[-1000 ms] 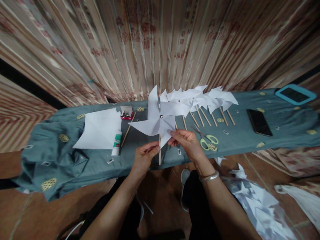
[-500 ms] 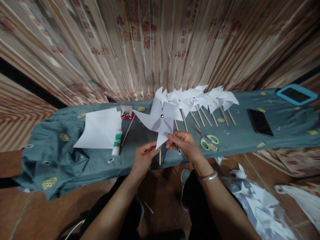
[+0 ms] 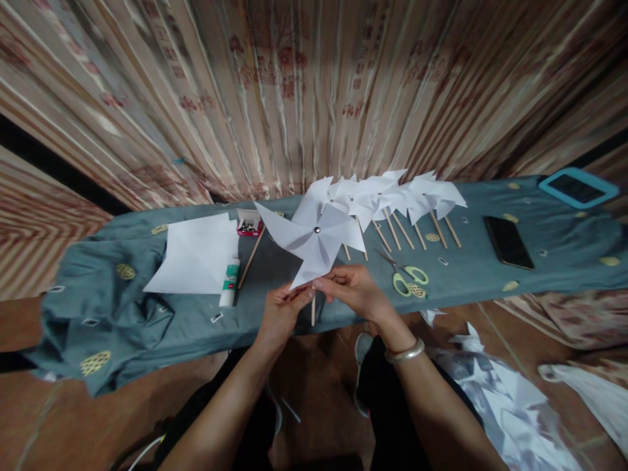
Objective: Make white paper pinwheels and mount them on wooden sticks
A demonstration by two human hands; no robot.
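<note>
A white paper pinwheel (image 3: 314,239) with a metal pin at its middle stands on a thin wooden stick above the front edge of the cloth-covered table (image 3: 98,288). My left hand (image 3: 283,313) is closed round the stick just below the wheel. My right hand (image 3: 354,291) pinches the tip of the lowest blade between thumb and fingers. A silver bangle sits on my right wrist. Behind the wheel lie several finished white pinwheels (image 3: 392,196) on sticks, fanned out toward the right.
A stack of white paper sheets (image 3: 196,252), a glue stick (image 3: 229,282), a small box of pins (image 3: 248,222) and a loose stick (image 3: 251,257) lie left. Green-handled scissors (image 3: 406,275), a dark phone (image 3: 508,242) and a blue-framed tablet (image 3: 577,187) lie right. Paper scraps (image 3: 505,399) cover the floor.
The pinwheel's blades have turned as my right hand moved left along the lower blade. My left hand keeps its hold on the stick in the same place.
</note>
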